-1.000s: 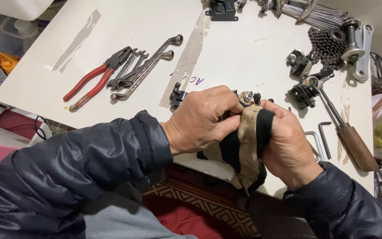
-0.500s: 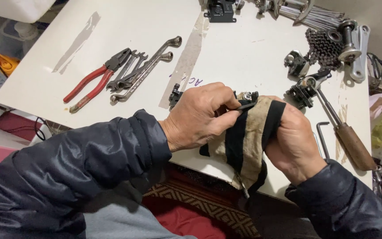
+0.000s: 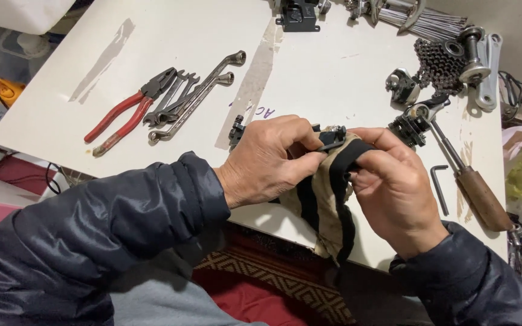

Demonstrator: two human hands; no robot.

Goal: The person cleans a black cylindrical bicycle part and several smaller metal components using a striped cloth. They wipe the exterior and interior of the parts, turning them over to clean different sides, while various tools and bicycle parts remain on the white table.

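- Head view, far left: red-handled pliers (image 3: 125, 115) and wrenches (image 3: 194, 96) lie on the white desk (image 3: 333, 66), with bare room around them.
- Left hand (image 3: 267, 160), fingers closed, pinches a small black metal part (image 3: 331, 137) at the near desk edge.
- Right hand (image 3: 394, 187) grips a beige-and-black cloth (image 3: 327, 205) wrapped under that part.
- Right: wooden-handled tool (image 3: 475, 193), hex key (image 3: 439, 187), chain (image 3: 436, 63).

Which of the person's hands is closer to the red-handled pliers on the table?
Left. The left hand sits to the right of the red-handled pliers, gripping the striped cloth. The right hand is farther off, on the cloth's other side.
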